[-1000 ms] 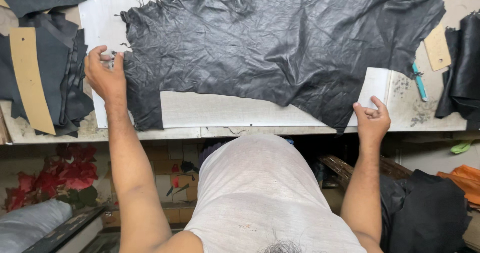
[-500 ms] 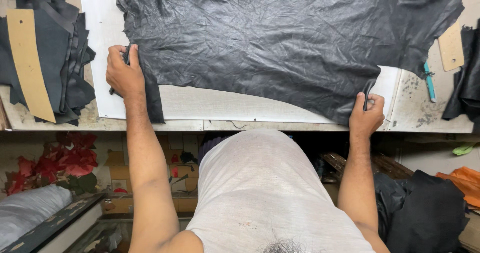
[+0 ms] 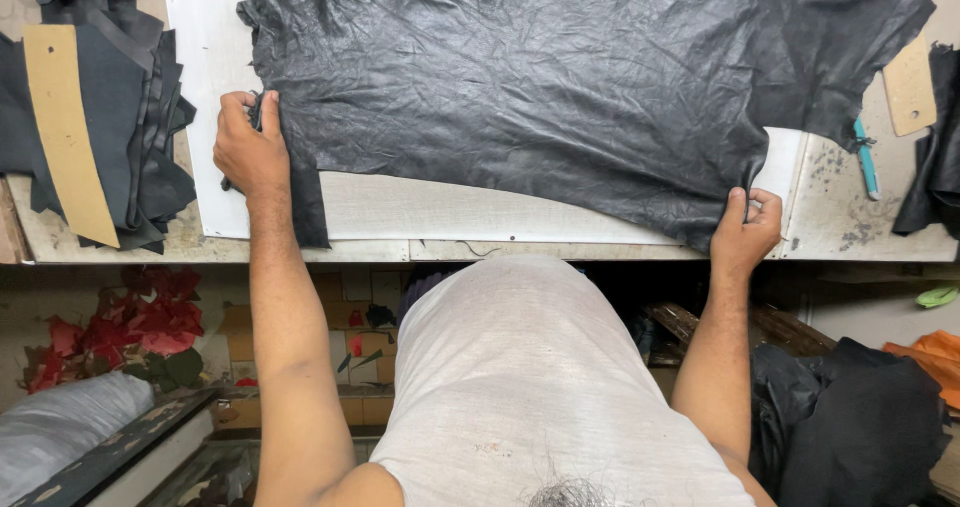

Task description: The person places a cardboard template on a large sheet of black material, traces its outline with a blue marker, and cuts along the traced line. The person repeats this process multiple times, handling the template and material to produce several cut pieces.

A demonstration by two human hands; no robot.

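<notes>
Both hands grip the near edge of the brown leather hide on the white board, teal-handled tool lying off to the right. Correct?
Not quite: the leather hide is black, not brown, as the head view shows. The rest holds: left hand and right hand grip its near edge on the white board, and the teal-handled tool lies to the right.

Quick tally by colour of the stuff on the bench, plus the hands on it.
Black: 3 - leather hide, scrap pile, pieces at right edge
Tan: 2 - pattern strip, pattern piece
White: 1 - cutting board
Teal: 1 - tool
Hands: 2 - left hand, right hand, both gripping the hide
Total: 9
</notes>
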